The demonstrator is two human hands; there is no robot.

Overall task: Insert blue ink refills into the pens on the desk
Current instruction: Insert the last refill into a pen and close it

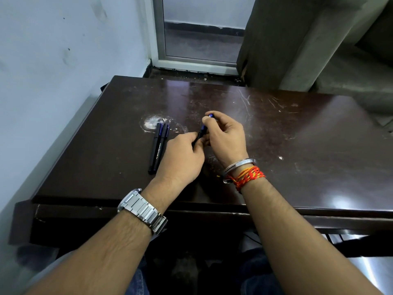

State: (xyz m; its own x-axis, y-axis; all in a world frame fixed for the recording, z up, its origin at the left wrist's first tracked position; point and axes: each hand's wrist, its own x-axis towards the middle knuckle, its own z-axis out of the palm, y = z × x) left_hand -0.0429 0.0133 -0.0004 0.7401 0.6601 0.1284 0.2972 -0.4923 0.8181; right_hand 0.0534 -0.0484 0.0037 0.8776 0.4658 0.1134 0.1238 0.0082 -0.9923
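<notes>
Near the centre of the dark brown surface (297, 135), a black pen (203, 129) with a blue end was held between both hands. Its lower part was pinched by the curled fingers (192, 139) of the left hand (182, 160). Its upper part was gripped by the right hand (226, 139), with the thumb laid just below the blue end, which pointed toward one o'clock. Two more pens (158, 145), black with blue caps, were laid side by side and touching on the surface, at nine o'clock from the hands. Their length ran roughly from twelve to six o'clock, and the capped ends were set beside a white worn patch (151, 122). A metal watch (142, 209) was worn on the left wrist. A steel bangle (240, 165) and a red-and-orange thread (248, 177) were worn on the right wrist. Beyond the surface, a window frame (191, 60) was seen at twelve o'clock and a grey curtain (297, 39) at two o'clock.
</notes>
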